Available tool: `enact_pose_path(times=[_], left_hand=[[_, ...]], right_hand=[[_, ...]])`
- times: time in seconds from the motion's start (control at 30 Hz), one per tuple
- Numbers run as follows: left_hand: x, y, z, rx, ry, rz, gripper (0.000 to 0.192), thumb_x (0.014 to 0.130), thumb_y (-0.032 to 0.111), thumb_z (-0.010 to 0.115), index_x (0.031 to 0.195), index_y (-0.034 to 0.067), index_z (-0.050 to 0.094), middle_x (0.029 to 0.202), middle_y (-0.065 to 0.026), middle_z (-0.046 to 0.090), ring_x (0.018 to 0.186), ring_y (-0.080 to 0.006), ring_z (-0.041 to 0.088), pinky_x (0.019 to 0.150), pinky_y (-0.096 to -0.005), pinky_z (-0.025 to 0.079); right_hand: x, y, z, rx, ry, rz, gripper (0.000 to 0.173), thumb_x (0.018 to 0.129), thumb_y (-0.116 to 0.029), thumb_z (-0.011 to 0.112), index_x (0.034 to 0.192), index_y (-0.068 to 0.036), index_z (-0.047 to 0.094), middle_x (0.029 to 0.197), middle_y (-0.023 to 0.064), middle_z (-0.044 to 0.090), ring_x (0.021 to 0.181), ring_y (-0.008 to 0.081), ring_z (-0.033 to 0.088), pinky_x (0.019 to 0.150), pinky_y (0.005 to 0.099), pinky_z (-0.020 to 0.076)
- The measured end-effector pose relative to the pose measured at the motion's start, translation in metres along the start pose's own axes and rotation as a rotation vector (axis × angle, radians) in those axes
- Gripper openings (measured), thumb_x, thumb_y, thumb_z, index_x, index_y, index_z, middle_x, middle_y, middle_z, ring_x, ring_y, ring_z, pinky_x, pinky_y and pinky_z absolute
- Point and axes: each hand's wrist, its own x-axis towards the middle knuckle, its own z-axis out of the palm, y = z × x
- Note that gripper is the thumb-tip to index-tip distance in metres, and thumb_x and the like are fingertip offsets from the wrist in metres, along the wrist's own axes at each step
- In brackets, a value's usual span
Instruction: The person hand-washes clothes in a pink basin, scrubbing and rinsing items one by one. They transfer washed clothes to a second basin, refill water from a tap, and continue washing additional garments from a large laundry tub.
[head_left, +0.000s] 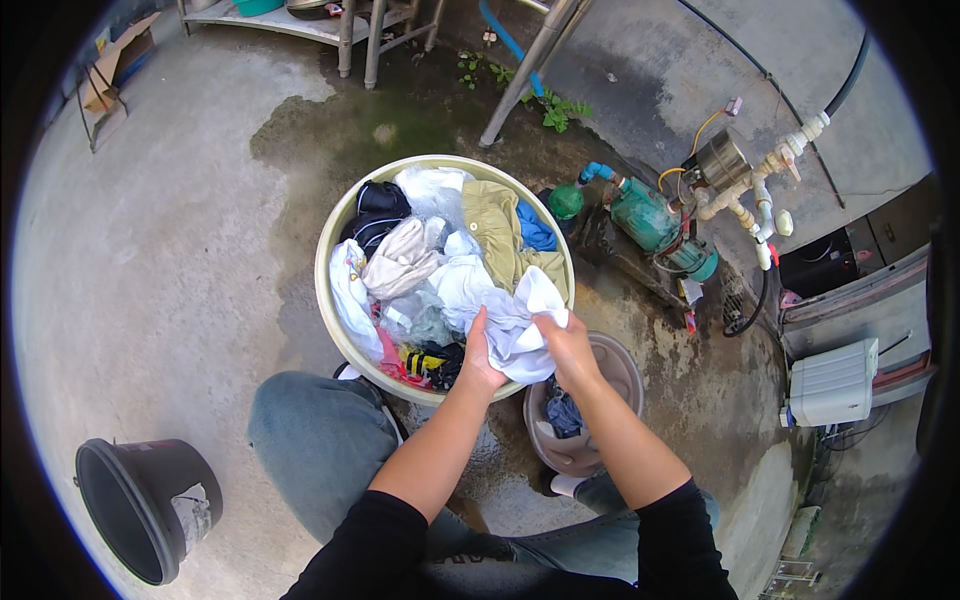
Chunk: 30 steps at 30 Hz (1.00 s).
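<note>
Between my knees stands a large round plastic tub (334, 322) heaped with wet laundry. Over its near right rim, my left hand (484, 356) and my right hand (568, 349) both grip a white garment (517, 322). Part of that cloth trails back onto the pile. Around it lie khaki trousers or shorts (491, 225), a blue cloth (536, 225), a beige cloth (401, 259), a black garment (381, 206) and a white printed piece (352, 292). Soapy water and suds show among the clothes. Yellow, black and red fabric (424, 362) sits at the near side.
A smaller bucket (626, 356) with dark blue cloth inside stands at the tub's right. A green water pump (649, 214) with pipes is beyond it. At left, a black bucket (150, 502) sits on the concrete floor (180, 225). Metal table legs (525, 82) rise at the back.
</note>
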Motion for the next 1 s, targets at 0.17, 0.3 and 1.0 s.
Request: enact_pose_path(times=[0.17,0.3,1.0], left_hand=[[-0.006,-0.011,-0.046,0.233,0.121,0.118,0.055,0.089,0.052,0.043,0.117,0.004,0.050,0.109,-0.0151,0.059,0.096,-0.0304,0.059,0.087,-0.0452,0.047],[-0.009,-0.004,-0.049,0.012,0.126,-0.026,0.062,0.087,0.057,0.044,0.117,0.003,0.050,0.107,-0.0156,0.059,0.095,-0.0303,0.059,0.083,-0.0423,0.049],[0.006,-0.008,-0.050,1.715,0.300,0.469,0.050,0.080,0.013,0.061,0.123,-0.005,0.044,0.126,-0.0139,0.048,0.113,-0.0282,0.049,0.096,-0.0345,0.037]], right_hand=[[-0.001,0.095,0.020,-0.660,0.231,-0.201,0.070,0.073,-0.041,0.070,0.125,0.001,0.049,0.109,0.0201,0.058,0.100,0.0306,0.059,0.087,0.0358,0.0457],[-0.021,0.087,0.028,-0.598,0.036,-0.219,0.053,0.072,-0.031,0.070,0.119,-0.008,0.056,0.105,0.0218,0.057,0.090,0.0354,0.061,0.078,0.0381,0.0492],[0.119,0.074,-0.005,0.189,-0.177,0.227,0.085,0.076,-0.029,0.070,0.138,0.007,0.023,0.133,0.0244,0.041,0.121,0.0273,0.044,0.098,0.0355,0.0363]])
